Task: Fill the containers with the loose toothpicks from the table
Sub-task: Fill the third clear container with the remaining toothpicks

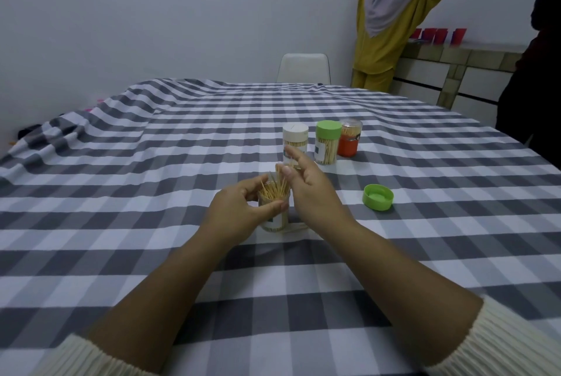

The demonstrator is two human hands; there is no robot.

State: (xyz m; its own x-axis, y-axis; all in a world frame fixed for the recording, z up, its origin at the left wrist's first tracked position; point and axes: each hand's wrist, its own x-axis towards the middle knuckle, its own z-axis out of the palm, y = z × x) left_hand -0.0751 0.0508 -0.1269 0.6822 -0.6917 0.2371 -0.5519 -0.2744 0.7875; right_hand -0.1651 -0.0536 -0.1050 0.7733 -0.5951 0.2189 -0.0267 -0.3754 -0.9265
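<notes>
An open clear container packed with toothpicks stands upright on the checked tablecloth. My left hand grips its side. My right hand pinches a small bunch of toothpicks just above the container's mouth. A few loose toothpicks lie on the cloth at the container's base. Its green lid lies upside down to the right.
Three closed containers stand behind my hands: a white-lidded one, a green-lidded one and an orange one. A white chair is at the far edge. A person in yellow stands by a counter with red cups.
</notes>
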